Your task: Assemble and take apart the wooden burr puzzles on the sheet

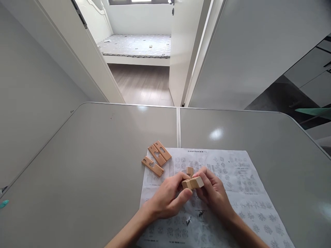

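Observation:
Between my two hands, above a printed sheet, are several light wooden puzzle pieces (196,183) set against each other at angles. My left hand (172,197) grips them from the left, its thumb stretched along the near side. From the right, my right hand (214,191) pinches them with thumb and fingers; some fingertips are hidden behind the wood. Left of the hands lie flat wooden pieces with cut-outs: one marked 2 (162,151), another beside it (157,154), and a notched one (152,166) apart and nearer to me.
The paper sheet (248,186), covered in small diagrams, lies creased on the grey table (103,165). A raised seam (178,127) splits the tabletop. Walls border the table on the left and the far right; past its far edge an open door (184,48) shows a bed (137,60).

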`<state>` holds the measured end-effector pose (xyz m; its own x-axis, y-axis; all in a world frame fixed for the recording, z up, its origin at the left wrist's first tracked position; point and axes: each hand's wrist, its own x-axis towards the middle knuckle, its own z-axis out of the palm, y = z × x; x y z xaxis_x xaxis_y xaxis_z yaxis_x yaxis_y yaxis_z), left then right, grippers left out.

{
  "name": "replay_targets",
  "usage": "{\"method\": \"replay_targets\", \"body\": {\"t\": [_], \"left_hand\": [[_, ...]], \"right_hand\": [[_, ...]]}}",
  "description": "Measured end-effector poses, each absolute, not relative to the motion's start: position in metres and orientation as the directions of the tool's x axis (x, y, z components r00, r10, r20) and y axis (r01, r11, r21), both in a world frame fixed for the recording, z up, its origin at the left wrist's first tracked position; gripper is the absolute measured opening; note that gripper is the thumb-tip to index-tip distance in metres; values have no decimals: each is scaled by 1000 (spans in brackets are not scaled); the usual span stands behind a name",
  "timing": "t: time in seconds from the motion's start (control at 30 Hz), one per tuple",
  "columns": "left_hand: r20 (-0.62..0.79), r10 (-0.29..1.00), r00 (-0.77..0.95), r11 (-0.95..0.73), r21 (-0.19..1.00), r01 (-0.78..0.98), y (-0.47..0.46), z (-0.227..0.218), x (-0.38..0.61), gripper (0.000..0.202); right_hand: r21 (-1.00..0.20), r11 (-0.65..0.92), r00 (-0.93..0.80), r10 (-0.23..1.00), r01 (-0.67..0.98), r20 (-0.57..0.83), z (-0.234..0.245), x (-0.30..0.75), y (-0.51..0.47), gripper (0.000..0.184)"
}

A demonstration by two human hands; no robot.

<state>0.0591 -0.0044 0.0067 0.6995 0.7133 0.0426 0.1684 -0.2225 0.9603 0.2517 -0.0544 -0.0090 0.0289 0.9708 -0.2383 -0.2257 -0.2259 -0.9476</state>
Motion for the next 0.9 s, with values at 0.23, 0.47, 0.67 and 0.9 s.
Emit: {"method": "replay_targets", "body": {"t": [0.23, 0.47, 0.67, 0.9], "left_hand": [[211, 707, 675, -501, 823, 267, -12, -2, 66, 20], [291, 710, 641, -564, 780, 271, -11, -2, 69, 15], [301, 704, 643, -563, 789, 247, -10, -3, 69, 9], [299, 741, 602, -560, 769, 308, -11, -8, 68, 11]], "right_hand": [[-922, -245, -21, 968, -301, -251, -11, 254, -51, 44], [-947, -180, -31, 983, -267, -179, -15, 255, -51, 37], [-968, -144, -29, 990, -208, -141, -14, 255, -50, 30], [-976, -122, -33, 992, -178, -118, -9, 249, -50, 33]]}}
